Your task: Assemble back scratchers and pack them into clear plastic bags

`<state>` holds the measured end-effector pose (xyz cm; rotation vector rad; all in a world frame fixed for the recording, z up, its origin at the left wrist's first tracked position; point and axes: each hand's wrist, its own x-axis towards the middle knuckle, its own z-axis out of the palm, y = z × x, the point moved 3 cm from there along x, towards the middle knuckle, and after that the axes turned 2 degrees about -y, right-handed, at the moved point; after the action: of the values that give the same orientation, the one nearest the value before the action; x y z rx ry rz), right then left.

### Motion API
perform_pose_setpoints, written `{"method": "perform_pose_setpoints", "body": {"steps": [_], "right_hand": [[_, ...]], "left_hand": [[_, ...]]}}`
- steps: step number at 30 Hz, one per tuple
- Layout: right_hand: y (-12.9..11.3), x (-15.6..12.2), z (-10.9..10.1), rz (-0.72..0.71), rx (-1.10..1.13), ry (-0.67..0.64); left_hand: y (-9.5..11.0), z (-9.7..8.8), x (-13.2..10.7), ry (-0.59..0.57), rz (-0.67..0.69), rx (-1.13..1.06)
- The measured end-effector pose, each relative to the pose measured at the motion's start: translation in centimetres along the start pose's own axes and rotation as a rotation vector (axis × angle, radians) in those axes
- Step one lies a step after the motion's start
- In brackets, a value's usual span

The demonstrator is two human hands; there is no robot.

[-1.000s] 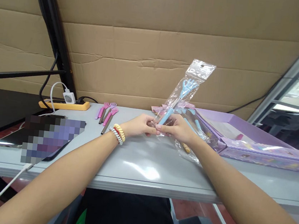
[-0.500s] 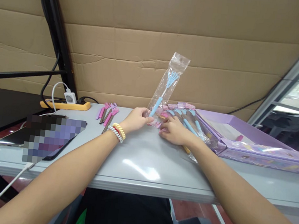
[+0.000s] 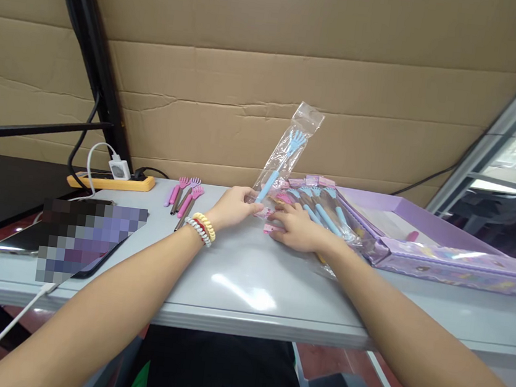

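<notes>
A light-blue back scratcher (image 3: 268, 185) with a hand-shaped head stands tilted in a clear plastic bag (image 3: 307, 121). My left hand (image 3: 234, 208) pinches its lower end, thumb near the blue handle. To the right of it, my right hand (image 3: 298, 226) is palm down with bent fingers, and a small pink printed card (image 3: 272, 228) shows between its thumb and fingers. Beyond and under this hand lie several bagged blue back scratchers (image 3: 327, 217), partly covered by the hand and forearm. Several pink and purple scratchers (image 3: 185, 199) without bags lie left of my left hand.
A purple open box (image 3: 454, 269) stands at the right, with a pink piece inside. A yellow power strip (image 3: 142, 184) with a white charger (image 3: 120, 169) is at the back left. Phones (image 3: 93, 249) with cables lie on the grey table (image 3: 225, 277). Cardboard (image 3: 206, 76) walls the back.
The bagged scratcher in my left hand has dipped slightly. My right hand has shifted a little left, and the pink card now shows at its fingertips.
</notes>
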<state>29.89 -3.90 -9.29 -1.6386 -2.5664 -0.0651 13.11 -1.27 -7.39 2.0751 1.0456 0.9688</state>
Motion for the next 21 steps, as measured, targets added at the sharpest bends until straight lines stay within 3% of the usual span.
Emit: {"method": "perform_pose_setpoints", "body": {"steps": [7,13,21], "right_hand": [[-0.1,0.0,-0.1,0.131,-0.021,-0.114],[-0.3,-0.3,-0.6,0.087,0.105,-0.140],[-0.6,-0.5,-1.1,0.035,0.174,-0.168]], "left_hand": [[0.1,0.1,0.0,-0.013,0.003,0.003],[-0.1,0.1,0.1,-0.030,0.050,0.057],[0.0,-0.8,0.0,-0.097,-0.016,0.177]]}}
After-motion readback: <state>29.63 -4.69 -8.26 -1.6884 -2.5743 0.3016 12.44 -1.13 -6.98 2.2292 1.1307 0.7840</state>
